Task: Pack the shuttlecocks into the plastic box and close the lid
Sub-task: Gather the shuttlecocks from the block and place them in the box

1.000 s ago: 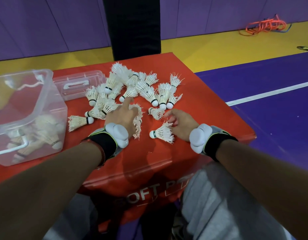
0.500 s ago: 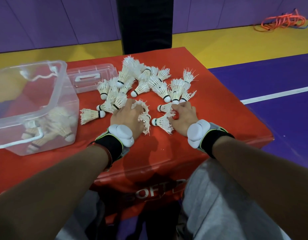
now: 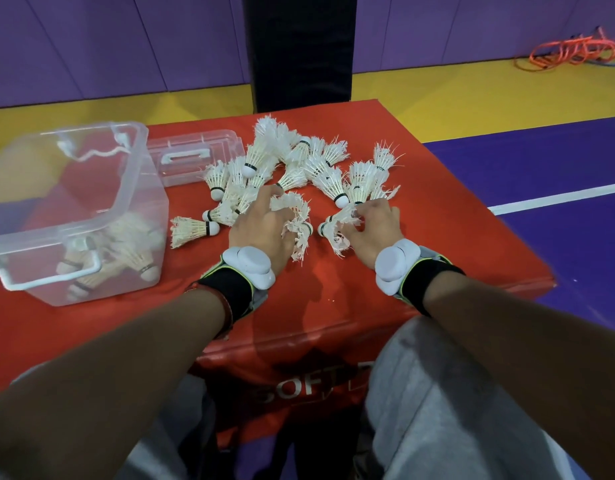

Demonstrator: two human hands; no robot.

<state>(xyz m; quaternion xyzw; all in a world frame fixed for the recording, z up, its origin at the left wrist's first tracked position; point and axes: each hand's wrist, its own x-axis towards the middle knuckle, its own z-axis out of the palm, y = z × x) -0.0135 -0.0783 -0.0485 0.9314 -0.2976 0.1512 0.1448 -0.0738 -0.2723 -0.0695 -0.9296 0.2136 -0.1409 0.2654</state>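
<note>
My left hand (image 3: 261, 226) curls round a frayed shuttlecock (image 3: 295, 216); right hand (image 3: 372, 230) pinches a second shuttlecock (image 3: 330, 226) by its feathers, cork pointing left. Open plastic box (image 3: 153, 188) lies left of both grips, left hand nearer.

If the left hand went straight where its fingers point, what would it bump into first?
Most likely the pile of shuttlecocks just ahead of the left hand, almost touching its fingertips, though depth is unclear.
</note>
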